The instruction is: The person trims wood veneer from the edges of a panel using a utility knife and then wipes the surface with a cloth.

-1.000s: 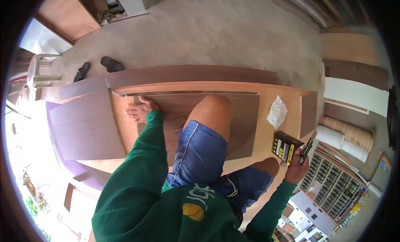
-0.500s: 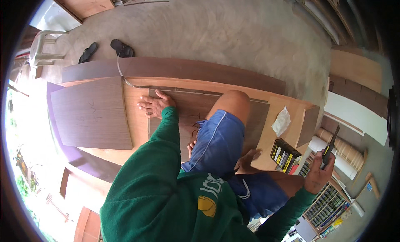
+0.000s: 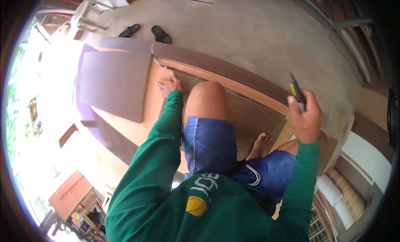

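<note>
Left hand (image 3: 169, 85) laid, fingers spread, at corner of dark panel (image 3: 255, 113); utility knife (image 3: 296, 90) gripped in raised right hand (image 3: 307, 117). Thin strip (image 3: 156, 61) left trailing there, apparently uncut.

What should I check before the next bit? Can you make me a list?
1. Knife gripped in the right hand: ok.
2. Left hand at the end of the brown board: ok.
3. Knife away from the left hand: ok, they are well apart.
4. Knife's blade in or out: cannot tell, too small.
5. Thin strip lying straight: not ok, it curves.
6. Foot covered: not ok, it is bare; sandals are on the floor.
</note>
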`<state>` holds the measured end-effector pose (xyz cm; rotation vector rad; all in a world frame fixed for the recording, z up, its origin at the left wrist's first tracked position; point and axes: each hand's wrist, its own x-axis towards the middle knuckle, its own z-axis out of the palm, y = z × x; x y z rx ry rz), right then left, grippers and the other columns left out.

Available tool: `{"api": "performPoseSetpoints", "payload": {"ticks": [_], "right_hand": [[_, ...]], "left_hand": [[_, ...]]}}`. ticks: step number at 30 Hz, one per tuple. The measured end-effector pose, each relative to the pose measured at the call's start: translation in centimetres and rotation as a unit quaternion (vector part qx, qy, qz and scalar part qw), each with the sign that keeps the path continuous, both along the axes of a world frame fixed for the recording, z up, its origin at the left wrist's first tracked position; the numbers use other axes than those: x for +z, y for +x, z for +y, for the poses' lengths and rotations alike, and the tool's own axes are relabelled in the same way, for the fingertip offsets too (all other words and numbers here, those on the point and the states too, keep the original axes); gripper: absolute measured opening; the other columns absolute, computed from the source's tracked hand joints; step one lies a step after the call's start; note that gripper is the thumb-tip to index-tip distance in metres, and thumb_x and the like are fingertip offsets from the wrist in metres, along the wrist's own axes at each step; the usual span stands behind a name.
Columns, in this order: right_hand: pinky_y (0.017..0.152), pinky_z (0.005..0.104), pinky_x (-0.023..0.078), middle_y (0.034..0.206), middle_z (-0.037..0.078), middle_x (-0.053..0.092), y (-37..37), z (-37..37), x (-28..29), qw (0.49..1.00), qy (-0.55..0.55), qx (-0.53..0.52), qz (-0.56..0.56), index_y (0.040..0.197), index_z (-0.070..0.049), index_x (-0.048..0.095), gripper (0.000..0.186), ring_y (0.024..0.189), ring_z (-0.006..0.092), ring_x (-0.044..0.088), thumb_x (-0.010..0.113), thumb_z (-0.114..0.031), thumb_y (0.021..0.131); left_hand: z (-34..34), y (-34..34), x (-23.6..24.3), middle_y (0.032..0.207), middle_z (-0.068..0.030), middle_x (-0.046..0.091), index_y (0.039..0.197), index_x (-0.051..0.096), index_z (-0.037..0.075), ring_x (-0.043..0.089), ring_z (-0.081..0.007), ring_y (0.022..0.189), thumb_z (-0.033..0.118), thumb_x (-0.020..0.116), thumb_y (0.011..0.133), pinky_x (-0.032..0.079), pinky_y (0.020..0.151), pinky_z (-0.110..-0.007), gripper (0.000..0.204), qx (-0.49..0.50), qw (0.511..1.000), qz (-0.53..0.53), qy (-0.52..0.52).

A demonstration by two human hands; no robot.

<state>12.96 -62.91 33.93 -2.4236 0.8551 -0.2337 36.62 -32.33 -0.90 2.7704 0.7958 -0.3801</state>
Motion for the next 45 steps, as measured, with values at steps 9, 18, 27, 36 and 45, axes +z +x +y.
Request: {"api": "performPoseSetpoints", "payload": {"ticks": [9, 18, 27, 36, 45], "right_hand": [[0.064, 0.0375, 0.049, 0.074, 0.016, 0.062, 4.7, -4.4, -7.5, 0.968, 0.195, 0.141, -0.07, 0.103, -0.001, 0.062, 0.029, 0.066, 0.0273, 0.061, 0.064, -0.027, 0.09], [0.068, 0.0415, 0.05, 0.079, 0.018, 0.064, 7.6, -7.7, -13.4, 0.971, 0.187, 0.15, -0.023, 0.098, 0.001, 0.061, 0.027, 0.074, 0.032, 0.064, 0.059, -0.025, 0.092], [0.051, 0.0259, 0.048, 0.076, 0.004, 0.06, 7.8, -1.5, -7.8, 0.805, 0.584, 0.101, -0.026, 0.101, -0.003, 0.059, 0.021, 0.06, 0.008, 0.057, 0.055, -0.023, 0.099], [0.051, 0.0256, 0.043, 0.072, 0.001, 0.057, 6.4, -3.4, -8.2, 0.832, 0.539, 0.135, -0.017, 0.098, -0.004, 0.058, 0.019, 0.056, 0.0081, 0.052, 0.058, -0.022, 0.095], [0.054, 0.0243, 0.043, 0.072, 0.0, 0.057, 3.0, -4.5, -7.1, 0.924, 0.355, 0.129, -0.056, 0.104, -0.002, 0.06, 0.023, 0.058, 0.0069, 0.051, 0.06, -0.022, 0.093]], "left_hand": [[30.0, 9.2, 25.3, 0.09, -0.0088, 0.075, 0.107, 0.073, 0.009, 0.067, -0.0182, 0.072, 0.016, 0.057, 0.091, 0.054, 0.064, -0.032, 0.024, -0.061, 0.903, -0.407, -0.122], [18.7, 4.1, 41.9, 0.089, -0.0141, 0.073, 0.111, 0.071, 0.006, 0.066, -0.0193, 0.068, 0.031, 0.063, 0.091, 0.053, 0.071, -0.037, 0.033, -0.082, 0.953, -0.291, -0.003], [6.7, 6.4, 29.2, 0.11, -0.0128, 0.071, 0.115, 0.069, 0.001, 0.064, -0.0206, 0.104, 0.048, 0.069, 0.088, 0.049, 0.093, -0.035, 0.055, -0.244, 0.952, -0.12, -0.144], [-16.8, -5.7, 23.8, 0.096, -0.0057, 0.07, 0.118, 0.063, 0.0, 0.066, -0.0128, 0.084, 0.036, 0.076, 0.087, 0.052, 0.071, -0.028, 0.049, -0.118, 0.781, -0.09, -0.606], [-20.3, -7.8, 22.8, 0.088, 0.0013, 0.069, 0.104, 0.067, 0.007, 0.059, -0.0055, 0.068, 0.022, 0.075, 0.089, 0.048, 0.062, -0.021, 0.023, -0.115, 0.679, -0.053, -0.723]]}}
